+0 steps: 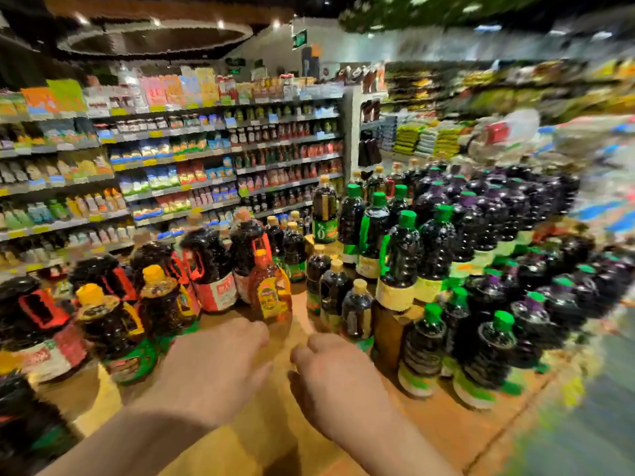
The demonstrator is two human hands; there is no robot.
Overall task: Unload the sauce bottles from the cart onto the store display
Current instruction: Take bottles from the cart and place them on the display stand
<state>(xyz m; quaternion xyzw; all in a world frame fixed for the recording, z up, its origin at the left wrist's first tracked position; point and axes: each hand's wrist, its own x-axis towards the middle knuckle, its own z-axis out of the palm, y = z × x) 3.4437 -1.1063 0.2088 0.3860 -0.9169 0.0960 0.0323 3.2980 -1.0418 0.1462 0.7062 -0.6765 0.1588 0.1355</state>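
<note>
My two hands reach out low over the wooden bench, both with empty grips: the left hand [220,359] has fingers loosely curled and closes on nothing, and the right hand [335,369] hangs beside it, knuckles up, fingers bent under and also holding nothing. The sauce bottles stand on the bench [457,438] all around the bare patch in front of me: an amber bottle with an orange cap [269,290] just beyond my left fingers, dark jugs with red handles [209,269] and yellow-capped bottles [99,321] to the left, green-capped dark bottles [398,262] to the right (the far right of the frame is smeared by motion blur). Store shelves [171,159] packed with goods run behind. No cart shows in this view.
</note>
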